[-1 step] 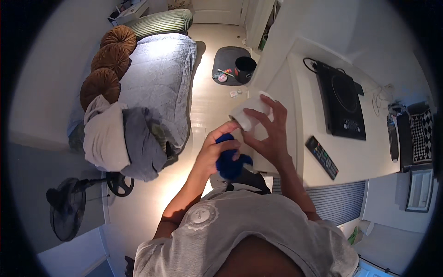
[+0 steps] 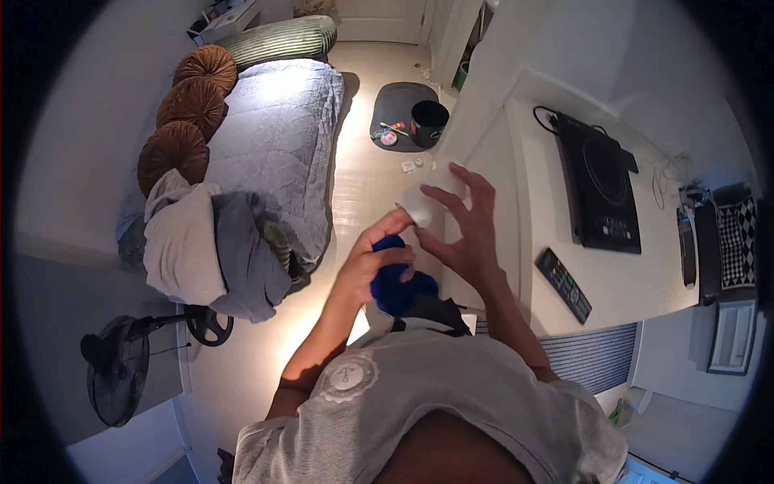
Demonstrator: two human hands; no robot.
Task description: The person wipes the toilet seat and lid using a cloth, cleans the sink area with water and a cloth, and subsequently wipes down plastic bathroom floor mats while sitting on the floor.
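Note:
A fuzzy blue cloth is bunched in the closed fingers of my left hand and hangs below them. Its forefinger reaches up to the near end of a white cylinder, whose exact kind I cannot make out. Around the cylinder's right side and far end curl the thumb and fingers of my right hand, gripping it. Both hands are in front of my body, above the floor and left of the white counter. The inside of the cylinder is hidden.
On the counter lie a remote control and a black induction cooktop with a cable. A black bin stands on a grey mat. At left are a bed, piled cloths and a fan.
The white cylinder and both hands have shifted slightly left. The blue cloth has moved a little with my left hand; both grips stay the same.

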